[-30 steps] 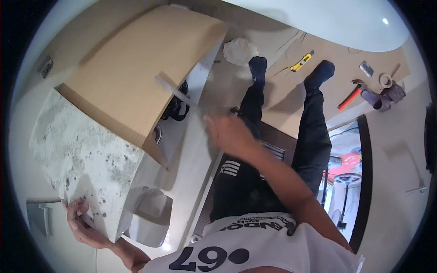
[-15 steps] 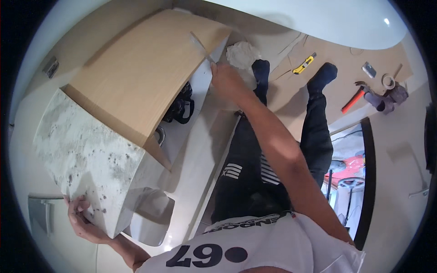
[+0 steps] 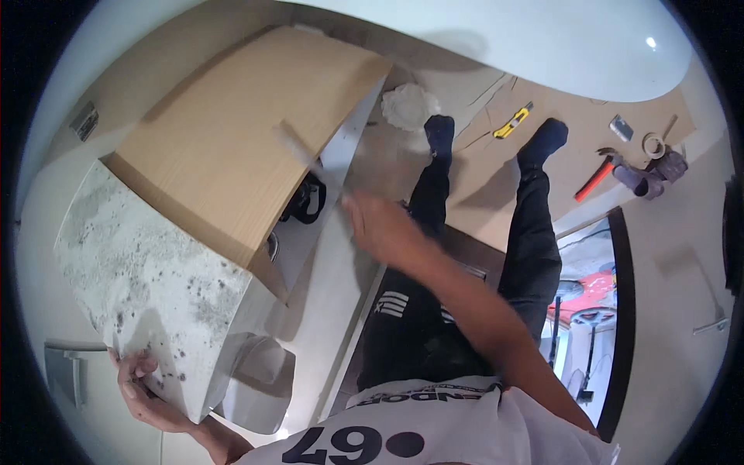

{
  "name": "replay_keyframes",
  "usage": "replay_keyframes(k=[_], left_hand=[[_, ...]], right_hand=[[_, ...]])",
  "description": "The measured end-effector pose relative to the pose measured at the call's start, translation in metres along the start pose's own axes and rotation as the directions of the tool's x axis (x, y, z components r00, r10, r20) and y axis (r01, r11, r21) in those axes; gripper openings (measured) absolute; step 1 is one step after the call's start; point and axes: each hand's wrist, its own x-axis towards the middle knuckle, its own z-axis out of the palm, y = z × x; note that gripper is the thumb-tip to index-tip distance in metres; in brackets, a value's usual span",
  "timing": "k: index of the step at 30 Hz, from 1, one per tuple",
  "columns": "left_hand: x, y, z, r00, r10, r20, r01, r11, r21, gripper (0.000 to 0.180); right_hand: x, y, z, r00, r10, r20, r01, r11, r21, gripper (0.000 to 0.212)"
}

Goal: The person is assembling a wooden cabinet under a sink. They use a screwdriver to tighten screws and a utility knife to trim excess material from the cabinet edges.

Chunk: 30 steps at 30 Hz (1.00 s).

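My left hand [image 3: 151,395] holds the near edge of a white panel [image 3: 147,263] at the lower left, fingers curled at its rim. Dark, mould-like spots and grey patches cover the panel. Behind it lies a light wood-grain board [image 3: 232,132], the top of a cabinet that is open along its right side. My right hand [image 3: 387,229], smeared by motion, is closed on a thin, flat, blade-like tool [image 3: 296,146]. The tool reaches over the right edge of the wood board; its exact kind is blurred. Inside the cabinet shows a black item [image 3: 308,200].
A yellow utility knife [image 3: 513,121] lies on brown floor covering by my feet. To its right are a red-handled hammer [image 3: 595,180], a tape roll [image 3: 653,145] and a phone-like item [image 3: 620,128]. A crumpled clear plastic bag [image 3: 409,106] and a dark-framed opening [image 3: 624,310] are nearby.
My right hand has moved down and nearer to me with the blade-like tool, which has shifted left and lower over the wood board. My left hand stays at the spotted panel.
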Motion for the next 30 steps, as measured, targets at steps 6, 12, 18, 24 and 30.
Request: replay_keyframes(k=[6,12,18,24,30], left_hand=[[0.009,0.006,0.001,0.999,-0.030,-0.020,0.029,0.998,-0.060,0.049],[0.002,0.001,0.000,0.995,-0.098,-0.032,0.096,0.994,-0.058,0.049],[0.009,0.008,0.001,0.998,-0.063,-0.011,0.062,0.998,-0.018,0.050],[0.008,0.008,0.010,1.000,0.000,-0.017,0.000,0.999,-0.034,0.050],[0.001,0.009,0.001,0.999,-0.039,-0.018,0.038,0.999,-0.004,0.048]], right_hand=[[0.071,0.006,-0.027,0.986,0.155,0.059,-0.155,0.988,-0.011,0.033],[0.001,-0.028,-0.018,0.986,0.145,0.086,-0.145,0.989,-0.004,0.031],[0.018,-0.035,-0.028,0.977,0.167,0.129,-0.177,0.982,0.068,0.027],[0.049,-0.017,-0.018,0.976,0.217,0.031,-0.219,0.968,0.122,0.033],[-0.030,-0.015,0.028,0.989,0.084,-0.118,-0.063,0.983,0.171,0.032]])
